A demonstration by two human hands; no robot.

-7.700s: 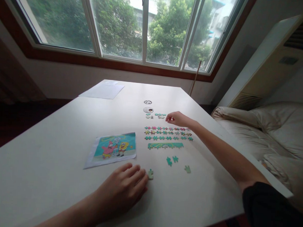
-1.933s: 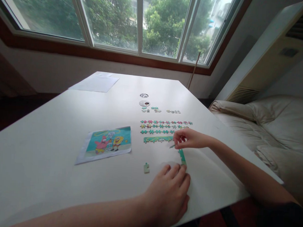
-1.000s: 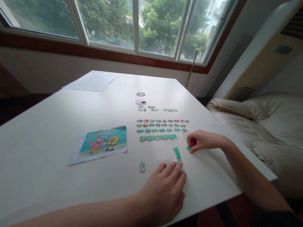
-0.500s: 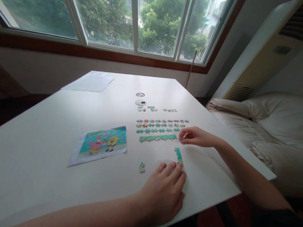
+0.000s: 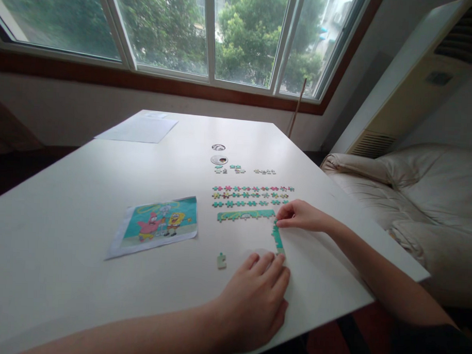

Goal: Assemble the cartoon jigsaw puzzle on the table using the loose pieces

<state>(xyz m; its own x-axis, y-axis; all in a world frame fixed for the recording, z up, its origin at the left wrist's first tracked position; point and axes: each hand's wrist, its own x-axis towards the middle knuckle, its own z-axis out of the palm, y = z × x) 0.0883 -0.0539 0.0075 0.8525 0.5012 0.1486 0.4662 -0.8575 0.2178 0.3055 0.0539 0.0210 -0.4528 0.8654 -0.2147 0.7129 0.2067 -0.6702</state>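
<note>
My right hand (image 5: 305,215) pinches a green puzzle piece (image 5: 275,221) at the top end of a vertical strip of joined puzzle pieces (image 5: 277,237). Whether the piece is locked into the strip cannot be made out. My left hand (image 5: 261,291) lies on the table with its fingers stretched out, fingertips on the lower end of that strip and partly covering it. Just above the strip runs a horizontal row of joined green pieces (image 5: 244,215). A single pale corner piece (image 5: 221,260) lies to the left of my left hand.
Several rows of loose puzzle pieces (image 5: 241,203) lie beyond the joined row. A printed cartoon picture (image 5: 162,221) is on the left. Farther back are two round table inserts (image 5: 218,160) and white paper sheets (image 5: 139,129) on the white table (image 5: 84,202). A sofa (image 5: 414,183) stands right.
My right hand has moved slightly left and down with the green piece, from beside the joined row to the top of the vertical strip. My left hand has stayed in place.
</note>
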